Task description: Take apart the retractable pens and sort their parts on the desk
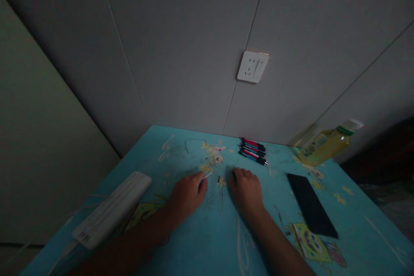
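Observation:
My left hand (190,192) is above the middle of the table, thumb and fingers pinched on a thin white stick (207,176), perhaps a pen refill. The stick's tip points up and to the right. Fingers curled, my right hand (246,189) rests a little to the right; something dark shows by its thumb, too small to name. Between the hands lie a small dark piece (218,179) and a thin dark line that may be a part or print. Beyond my right hand, several click pens (253,151) in red, blue and black lie side by side in a row.
A light blue cartoon-print tablecloth (207,241) covers the table. At left lies a white power strip (113,209) with a cable. On the right are a flat black rectangular object (312,205) and a bottle of yellow liquid (325,146). A socket (252,67) is on the wall behind.

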`<state>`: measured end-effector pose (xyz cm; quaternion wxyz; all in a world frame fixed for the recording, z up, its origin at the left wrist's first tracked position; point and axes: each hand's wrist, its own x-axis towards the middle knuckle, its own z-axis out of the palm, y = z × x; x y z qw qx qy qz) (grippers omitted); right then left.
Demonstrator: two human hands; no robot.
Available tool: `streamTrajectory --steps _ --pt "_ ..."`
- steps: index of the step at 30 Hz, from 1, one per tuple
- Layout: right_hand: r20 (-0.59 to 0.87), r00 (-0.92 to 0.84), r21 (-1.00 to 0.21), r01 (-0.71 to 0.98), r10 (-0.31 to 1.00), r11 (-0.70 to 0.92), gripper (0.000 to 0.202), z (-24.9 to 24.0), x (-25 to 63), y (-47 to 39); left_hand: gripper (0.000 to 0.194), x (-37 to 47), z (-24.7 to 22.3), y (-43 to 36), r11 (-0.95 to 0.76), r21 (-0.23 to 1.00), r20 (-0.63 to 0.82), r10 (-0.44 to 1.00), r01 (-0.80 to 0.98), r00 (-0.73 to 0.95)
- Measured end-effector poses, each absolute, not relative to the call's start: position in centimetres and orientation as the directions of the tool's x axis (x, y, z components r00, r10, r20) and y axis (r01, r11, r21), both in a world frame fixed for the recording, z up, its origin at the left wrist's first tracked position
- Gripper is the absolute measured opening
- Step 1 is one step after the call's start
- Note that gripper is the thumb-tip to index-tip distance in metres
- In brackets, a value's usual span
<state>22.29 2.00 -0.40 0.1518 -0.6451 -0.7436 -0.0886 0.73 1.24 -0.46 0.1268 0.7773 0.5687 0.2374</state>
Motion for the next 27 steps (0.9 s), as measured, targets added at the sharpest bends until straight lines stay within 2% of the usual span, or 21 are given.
streamTrajectory --steps 2,4,8,10,12,15,21,27 --pt "0.351 -0.114 -0.094 0.983 0.929 0.156 0.015 -0.2 22.3 1.8 0.023 0.7 -0.6 1.3 -0.324 0.469 0.228 0.943 0.822 0.242" --pt "0.368 -0.140 -0.174 0.961 0.919 0.216 0.016 0.0 21.8 1.4 0.025 0.8 -0.7 1.4 -0.338 0.480 0.229 0.939 0.810 0.256" --pt "0.354 -0.232 -0.512 0.763 0.906 0.395 0.021 0.6 20.2 0.3 0.030 1.0 -0.5 1.1 -0.435 0.517 0.233 0.900 0.737 0.368" --pt "0.325 -0.266 -0.675 0.607 0.908 0.419 0.023 0.8 19.6 -0.1 0.029 1.2 -0.4 0.7 -0.492 0.508 0.241 0.869 0.707 0.432" --pt "0.307 -0.267 -0.774 0.488 0.914 0.403 0.025 1.1 19.5 -0.3 0.029 1.3 -0.2 0.4 -0.516 0.501 0.250 0.855 0.695 0.454" --pt "0.299 -0.210 -0.840 0.404 0.931 0.361 0.026 1.4 20.0 -0.2 0.030 1.4 -0.1 0.0 -0.512 0.516 0.259 0.858 0.687 0.445" --pt "0.291 -0.233 -0.867 0.346 0.928 0.359 0.026 1.7 20.1 -0.3 0.031 1.5 0.1 -0.1 -0.528 0.500 0.253 0.847 0.686 0.468" --pt "0.249 0.046 -0.943 0.239 0.967 0.231 0.029 2.0 21.1 0.4 0.047 1.3 1.2 -0.6 -0.596 0.513 0.300 0.799 0.618 0.522"
